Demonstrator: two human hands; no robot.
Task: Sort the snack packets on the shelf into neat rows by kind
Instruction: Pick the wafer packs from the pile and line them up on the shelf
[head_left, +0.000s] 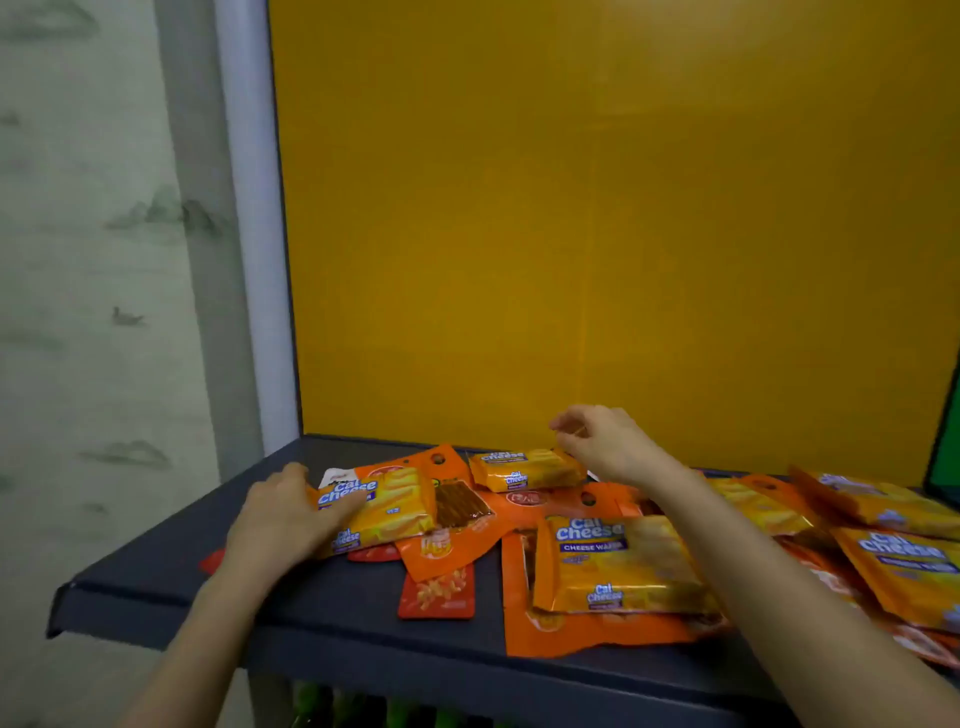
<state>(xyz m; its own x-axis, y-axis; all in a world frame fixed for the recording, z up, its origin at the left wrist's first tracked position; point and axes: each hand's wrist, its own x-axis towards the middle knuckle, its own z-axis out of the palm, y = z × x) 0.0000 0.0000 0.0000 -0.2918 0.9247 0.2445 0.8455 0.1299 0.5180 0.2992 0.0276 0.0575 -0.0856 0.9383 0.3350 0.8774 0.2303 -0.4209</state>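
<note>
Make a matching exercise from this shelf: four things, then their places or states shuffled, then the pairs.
1. left hand
2. right hand
3. red packet
4. front Cal Cheese packet

A. lying on an orange packet
B. gripping the left Cal Cheese packet
C. its top end tucked under another packet
D. pinching the rear Cal Cheese packet

Pairs: 1-B, 2-D, 3-C, 4-A

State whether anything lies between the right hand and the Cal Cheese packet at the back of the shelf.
Nothing visible does. The right hand is at the right end of the rear Cal Cheese packet, with open space between them; contact is unclear. The left hand grips the front-left Cal Cheese packet.
</note>
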